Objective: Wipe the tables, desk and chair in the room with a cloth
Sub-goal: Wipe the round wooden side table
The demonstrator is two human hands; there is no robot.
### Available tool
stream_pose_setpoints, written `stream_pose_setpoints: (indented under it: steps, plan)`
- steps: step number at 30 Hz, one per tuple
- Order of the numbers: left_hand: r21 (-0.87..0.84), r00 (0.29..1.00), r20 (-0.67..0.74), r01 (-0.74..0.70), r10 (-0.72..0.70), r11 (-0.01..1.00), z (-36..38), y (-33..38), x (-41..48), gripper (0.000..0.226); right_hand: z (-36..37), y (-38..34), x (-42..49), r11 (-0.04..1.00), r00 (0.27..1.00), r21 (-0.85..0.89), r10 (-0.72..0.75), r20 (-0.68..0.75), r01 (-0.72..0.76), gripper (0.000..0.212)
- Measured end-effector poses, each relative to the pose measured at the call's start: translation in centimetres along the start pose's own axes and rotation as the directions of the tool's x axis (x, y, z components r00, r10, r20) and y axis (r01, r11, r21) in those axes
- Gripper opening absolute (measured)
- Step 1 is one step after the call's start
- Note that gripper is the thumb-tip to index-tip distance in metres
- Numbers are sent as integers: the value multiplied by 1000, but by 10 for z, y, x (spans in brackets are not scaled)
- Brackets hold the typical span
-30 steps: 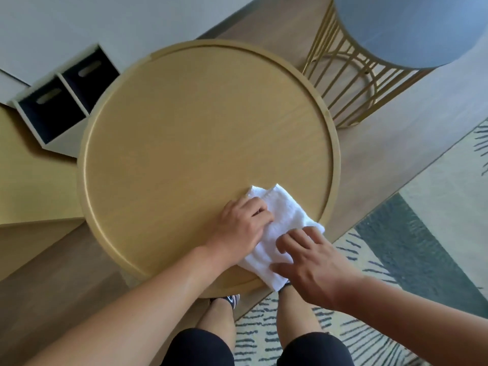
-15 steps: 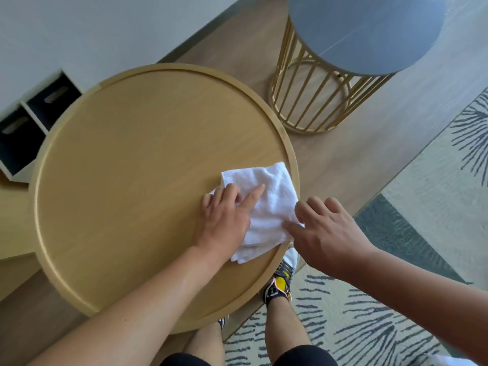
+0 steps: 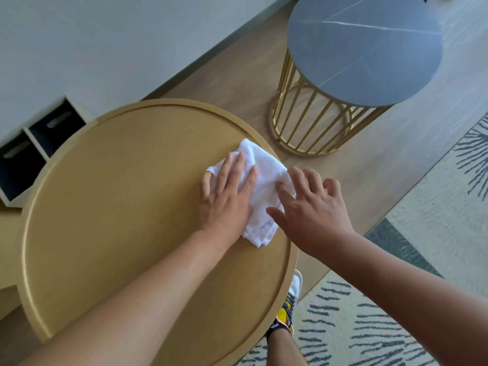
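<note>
At the far left of the frame a white cubby shelf [image 3: 39,143] with dark openings stands against the wall, partly behind the round wooden desk [image 3: 118,207] that fills the left and centre. The desk has a low raised rim all round.

The left hand [image 3: 227,199] lies flat near the right edge of the desk. Its fingers [image 3: 237,167] are straight and slightly spread, pressing down on the white cloth [image 3: 266,175] and not curled round it. The cloth is bunched and folded, and it sits on the desk just inside the rim. Its long axis runs roughly up and down the frame, along that rim. It shows above and to the right of the left hand, with a tail hanging out below the palm.

Just right of the cloth is the right hand [image 3: 311,210], open with loosely spread fingers [image 3: 298,178]. One fingertip seems to touch the cloth's right edge, while the rest of the hand is over the rim and the wood floor. It grips nothing.

The left hand carries the cloth, so it is the nearer one for wiping. Most of the desk top lies to the left of it, so the next stroke would likely sweep that way.

Further right, in the upper right, stands a grey side table [image 3: 369,48] on a gold wire base. A patterned rug [image 3: 435,233] lies below it.
</note>
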State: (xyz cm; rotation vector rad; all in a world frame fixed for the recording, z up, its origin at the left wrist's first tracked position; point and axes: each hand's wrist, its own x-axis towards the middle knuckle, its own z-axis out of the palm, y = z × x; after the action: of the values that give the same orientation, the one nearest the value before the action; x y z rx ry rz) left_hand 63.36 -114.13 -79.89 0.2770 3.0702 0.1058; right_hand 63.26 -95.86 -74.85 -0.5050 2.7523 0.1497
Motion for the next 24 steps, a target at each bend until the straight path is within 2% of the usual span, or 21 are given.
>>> stream_pose_setpoints:
  steps: [3,9,16,24]
  plan:
    - [23,994,90,52,-54,998,-1,-14,18,69,-8,-3,24,999,998,45,22,66,-25,73]
    - [54,972,181,140,-148,989,-8,-42,51,66,-22,-9,75,996,999,81,22,38,-25,67]
    - [28,951,150,270,-271,962,-10,-90,72,60,-36,-35,136,994,999,106,2,43,-7,60]
    - [54,908,152,386,-390,921,-17,-169,71,57,-49,-106,197,987,998,148,-65,8,63,57]
